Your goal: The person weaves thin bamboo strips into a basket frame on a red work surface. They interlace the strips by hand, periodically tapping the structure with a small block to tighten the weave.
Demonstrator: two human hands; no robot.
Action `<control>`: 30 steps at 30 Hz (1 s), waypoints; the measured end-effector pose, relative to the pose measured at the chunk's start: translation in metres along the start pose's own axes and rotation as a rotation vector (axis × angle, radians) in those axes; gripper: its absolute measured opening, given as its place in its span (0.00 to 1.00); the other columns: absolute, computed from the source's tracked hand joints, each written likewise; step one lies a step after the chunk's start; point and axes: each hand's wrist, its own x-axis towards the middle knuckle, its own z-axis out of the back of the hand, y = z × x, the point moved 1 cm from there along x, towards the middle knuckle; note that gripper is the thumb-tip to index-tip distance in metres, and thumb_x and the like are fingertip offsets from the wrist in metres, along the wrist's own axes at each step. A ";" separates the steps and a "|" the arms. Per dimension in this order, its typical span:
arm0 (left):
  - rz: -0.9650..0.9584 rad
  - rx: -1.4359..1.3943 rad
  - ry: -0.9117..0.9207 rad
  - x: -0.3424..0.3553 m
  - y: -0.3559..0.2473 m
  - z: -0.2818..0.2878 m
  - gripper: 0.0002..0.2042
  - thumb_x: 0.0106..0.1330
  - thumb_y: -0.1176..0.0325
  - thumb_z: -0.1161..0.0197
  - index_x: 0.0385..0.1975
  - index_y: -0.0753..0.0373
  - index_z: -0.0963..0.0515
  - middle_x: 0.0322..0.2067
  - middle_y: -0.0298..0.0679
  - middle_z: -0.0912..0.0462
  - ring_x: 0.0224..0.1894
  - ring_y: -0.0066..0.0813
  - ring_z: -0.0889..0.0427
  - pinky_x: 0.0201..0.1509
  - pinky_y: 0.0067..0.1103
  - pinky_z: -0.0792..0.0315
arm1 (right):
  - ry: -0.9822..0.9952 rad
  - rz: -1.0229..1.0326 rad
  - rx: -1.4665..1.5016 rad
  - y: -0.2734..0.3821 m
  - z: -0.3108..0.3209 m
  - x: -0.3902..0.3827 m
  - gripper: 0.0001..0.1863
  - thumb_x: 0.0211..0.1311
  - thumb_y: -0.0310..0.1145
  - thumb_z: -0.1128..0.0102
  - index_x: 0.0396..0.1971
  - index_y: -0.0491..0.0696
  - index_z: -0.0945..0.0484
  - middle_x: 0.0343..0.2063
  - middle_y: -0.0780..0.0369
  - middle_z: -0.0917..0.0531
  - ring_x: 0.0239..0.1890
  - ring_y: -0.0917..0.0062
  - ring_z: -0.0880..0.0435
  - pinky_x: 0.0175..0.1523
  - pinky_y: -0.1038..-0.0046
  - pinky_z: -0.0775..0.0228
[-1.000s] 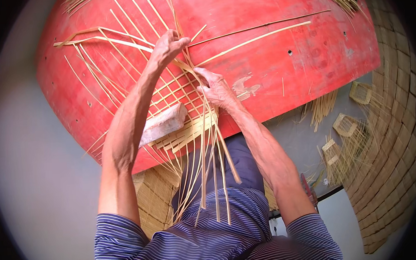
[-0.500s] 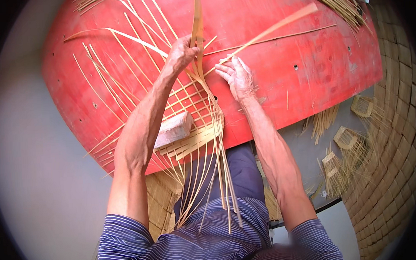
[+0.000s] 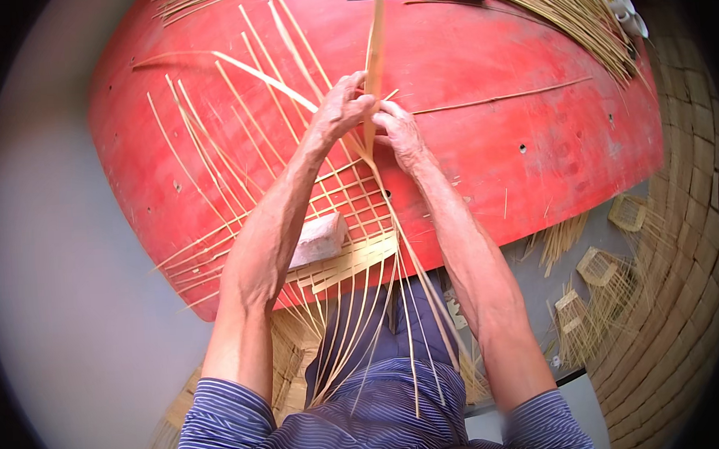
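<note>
Standing by the red tabletop [image 3: 486, 157], I look through the one view there is, the head view, down on a weave somewhere in its middle. The open lattice [image 3: 356, 199] lies toward the tabletop's near edge, its squares already crossed and evenly spaced. Between it and that edge sits a closer-woven band [image 3: 357, 261], and a pale block [image 3: 318, 239] rests on the work there, presumably as a weight.

Beyond the lattice's far corner the left hand [image 3: 343, 105] is closed in a pinch round some upright strips [image 3: 374, 53]. The right hand [image 3: 399, 129] has its fingers bent in against the same strips; whether it grips them or only steadies them, I can't tell.

Plenty looks unfinished to me. Long ends stick out uncrossed toward the tabletop's left and far edges, among them a curved strip [image 3: 261, 75], while hanging ends [image 3: 431, 295] trail over the near edge. None of the lattice's borders seems fully closed, so I'd judge the grid laid and the loose ends left to work in.

At the far right corner waits a bundle of thin strips [image 3: 580, 18]. On the floor past the near edge lie small woven pieces [image 3: 597, 266], bristling with loose ends too.
</note>
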 end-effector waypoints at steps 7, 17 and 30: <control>-0.213 0.408 -0.557 -0.047 -0.029 -0.020 0.16 0.62 0.65 0.35 0.45 0.67 0.24 0.29 0.45 0.24 0.32 0.40 0.23 0.39 0.34 0.27 | -0.148 0.146 -0.245 -0.007 0.006 -0.013 0.31 0.57 0.34 0.36 0.62 0.43 0.32 0.58 0.54 0.24 0.58 0.71 0.24 0.60 0.68 0.30; 0.103 0.006 -0.490 -0.106 0.038 -0.039 0.08 0.62 0.77 0.46 0.38 0.68 0.23 0.30 0.40 0.20 0.33 0.27 0.21 0.38 0.25 0.25 | -0.034 0.152 -0.384 -0.011 -0.003 -0.027 0.16 0.59 0.28 0.34 0.47 0.42 0.19 0.38 0.62 0.15 0.41 0.80 0.17 0.47 0.76 0.24; 0.153 -0.281 -0.477 -0.126 0.062 -0.098 0.20 0.56 0.76 0.40 0.51 0.68 0.25 0.35 0.42 0.21 0.33 0.28 0.19 0.40 0.25 0.21 | -0.087 -0.045 -0.268 -0.017 0.002 -0.042 0.14 0.68 0.34 0.40 0.44 0.38 0.20 0.38 0.59 0.16 0.41 0.77 0.16 0.44 0.73 0.18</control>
